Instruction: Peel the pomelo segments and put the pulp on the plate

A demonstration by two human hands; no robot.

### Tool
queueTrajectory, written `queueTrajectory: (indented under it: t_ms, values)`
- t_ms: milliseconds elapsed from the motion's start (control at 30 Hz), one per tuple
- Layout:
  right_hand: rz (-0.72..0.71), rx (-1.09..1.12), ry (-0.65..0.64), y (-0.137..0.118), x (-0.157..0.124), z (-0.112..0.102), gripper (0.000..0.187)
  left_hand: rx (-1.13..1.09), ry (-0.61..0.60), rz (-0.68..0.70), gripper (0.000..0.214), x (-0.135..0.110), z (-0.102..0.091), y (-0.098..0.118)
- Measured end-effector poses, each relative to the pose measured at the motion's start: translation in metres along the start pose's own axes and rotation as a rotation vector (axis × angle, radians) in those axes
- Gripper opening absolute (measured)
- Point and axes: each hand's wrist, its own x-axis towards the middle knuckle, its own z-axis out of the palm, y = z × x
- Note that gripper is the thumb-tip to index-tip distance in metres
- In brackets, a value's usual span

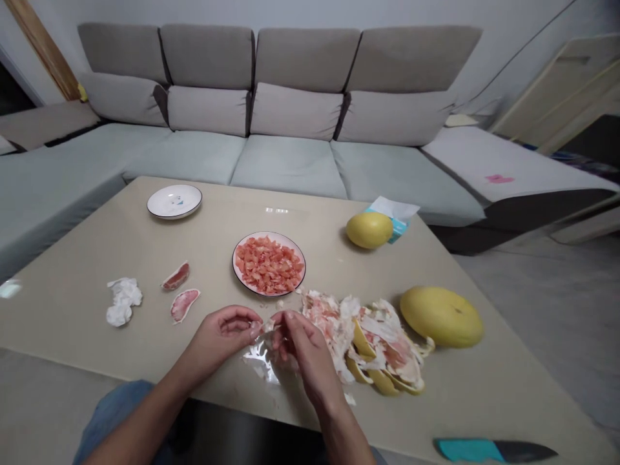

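Observation:
My left hand (223, 337) and my right hand (301, 354) meet above the glossy table, their fingertips pinching a pale scrap of pomelo membrane (269, 325). My fingers hide most of it. Just right of my right hand lies a heap of yellow pomelo peel and white pith (372, 342). Beyond my hands, a round plate holds chopped pink pomelo flesh (268, 263). Two curled pink-and-white membrane skins (184, 305) lie left of my left hand, near crumpled white tissue (123, 301).
A whole yellow pomelo (442, 316) sits right of the peel, and a smaller one (369, 230) rests by a tissue packet (393, 216). A small white plate (174, 201) stands far left. A teal-handled knife (494, 450) lies at the front edge. A grey sofa (288, 165) lies behind.

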Motion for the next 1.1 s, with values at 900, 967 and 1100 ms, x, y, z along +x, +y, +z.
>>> queueTrajectory:
  t_ms: [900,967,1100]
  values:
    - [-0.284,-0.382,0.02,0.003,-0.009,0.005,0.017,-0.106,-0.061,-0.079,0.028,-0.008,0.001,0.002]
    - [-0.296,-0.369,0.034,0.003,-0.01,0.006,0.019,-0.142,-0.058,-0.097,0.028,-0.01,0.001,0.006]
    - [-0.284,-0.34,0.086,0.002,-0.01,0.008,0.019,-0.21,-0.043,-0.118,0.028,-0.012,0.0,0.009]
